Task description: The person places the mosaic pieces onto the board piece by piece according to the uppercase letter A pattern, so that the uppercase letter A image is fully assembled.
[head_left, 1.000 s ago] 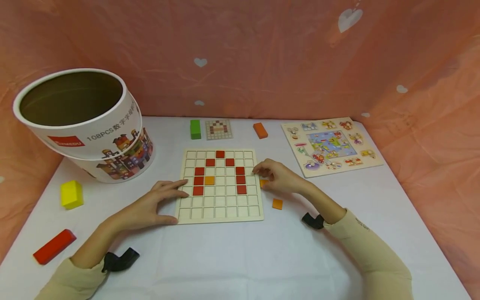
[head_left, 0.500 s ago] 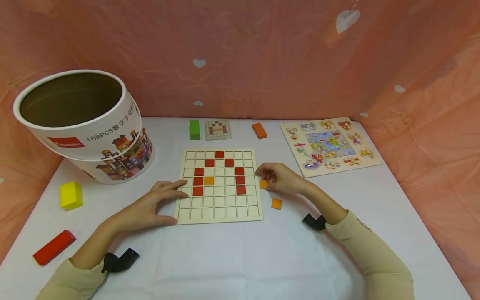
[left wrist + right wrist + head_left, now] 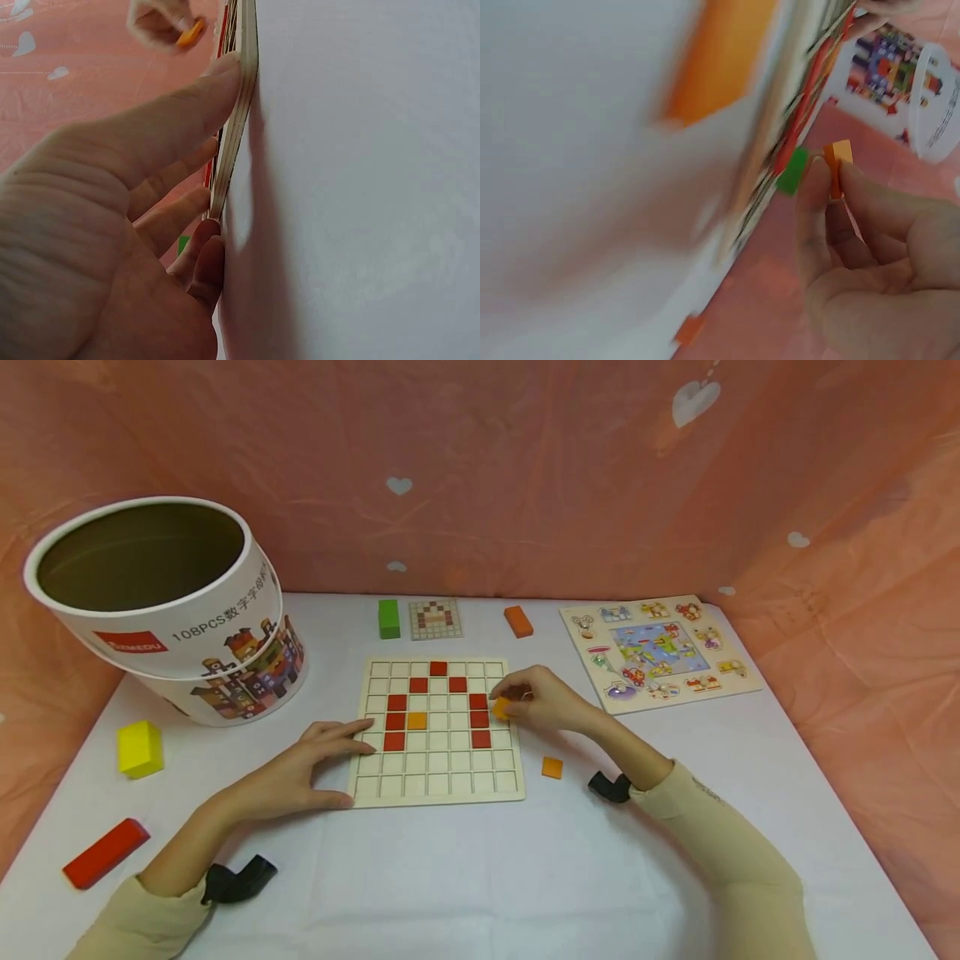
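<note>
A pale wooden grid board (image 3: 448, 764) lies mid-table, with several red square tiles (image 3: 395, 721) forming an arch and one orange tile (image 3: 417, 721) in a cell inside it. My left hand (image 3: 300, 772) rests at the board's left edge, thumb at the near corner and fingertips on the rim; in the left wrist view its fingers are extended. Over the board's right edge, my right hand (image 3: 546, 700) pinches an orange square tile (image 3: 839, 159) between thumb and fingers, held above the surface. Another orange tile (image 3: 552, 767) lies on the cloth right of the board.
A large white bucket (image 3: 225, 647) stands at left, near a yellow block (image 3: 140, 749) and a red block (image 3: 107, 853). Behind the board are a green block (image 3: 388, 619), a small pattern card (image 3: 437, 619) and an orange block (image 3: 518, 622). A picture puzzle (image 3: 660, 652) lies at right.
My right hand has lifted the orange tile from the cloth beside the board and moved left with it over the board's right edge. My left hand stays put.
</note>
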A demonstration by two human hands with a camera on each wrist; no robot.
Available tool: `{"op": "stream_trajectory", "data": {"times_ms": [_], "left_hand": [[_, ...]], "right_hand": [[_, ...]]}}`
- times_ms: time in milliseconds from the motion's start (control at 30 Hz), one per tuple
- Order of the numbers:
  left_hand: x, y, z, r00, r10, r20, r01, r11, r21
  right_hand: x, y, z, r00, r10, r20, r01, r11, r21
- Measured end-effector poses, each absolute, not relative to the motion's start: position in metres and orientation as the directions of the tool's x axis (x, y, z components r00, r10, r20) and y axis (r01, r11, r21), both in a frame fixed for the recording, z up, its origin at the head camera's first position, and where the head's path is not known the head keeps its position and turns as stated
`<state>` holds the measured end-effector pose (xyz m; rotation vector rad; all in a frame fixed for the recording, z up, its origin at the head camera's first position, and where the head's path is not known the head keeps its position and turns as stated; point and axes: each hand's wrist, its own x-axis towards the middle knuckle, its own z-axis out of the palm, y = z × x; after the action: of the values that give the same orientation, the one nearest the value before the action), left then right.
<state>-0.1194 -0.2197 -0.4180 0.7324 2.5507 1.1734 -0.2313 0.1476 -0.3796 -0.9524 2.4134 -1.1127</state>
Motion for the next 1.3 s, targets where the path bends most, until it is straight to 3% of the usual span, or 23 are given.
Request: {"op": "stream_trajectory", "data": {"times_ms": [367,733,867,1067,1300], "left_hand": [[-0.12,-0.221,-0.418,-0.841,0.54,-0.007,0.345,0.548,0.762],[-0.119,-0.22,-0.418,-0.84,0.542,-0.002,0.351,0.548,0.759],[-0.119,-0.22,-0.417,-0.843,0.538,-0.005,0.347,0.551,0.759],[-0.119,-0.219,-0.419,-0.844,0.536,-0.011,0.339,0.549,0.764],[-0.119,-0.221,-0.418,-0.847,0.531,-0.015,0.333,0.554,0.763]], "right_hand": [[-0.242,0.069,-0.377,-0.614,-0.786,-0.07,-0.481,0.443,-0.757],[-0.243,0.06,-0.38,-0.607,-0.788,-0.107,-0.51,0.489,-0.708],[-0.239,0.069,-0.378,-0.615,-0.786,-0.063,-0.529,0.47,-0.707],[-0.222,0.115,-0.373,-0.702,-0.712,0.012,-0.468,0.448,-0.762],[-0.195,0.189,-0.381,-0.73,-0.68,-0.075,-0.403,0.516,-0.756]]}}
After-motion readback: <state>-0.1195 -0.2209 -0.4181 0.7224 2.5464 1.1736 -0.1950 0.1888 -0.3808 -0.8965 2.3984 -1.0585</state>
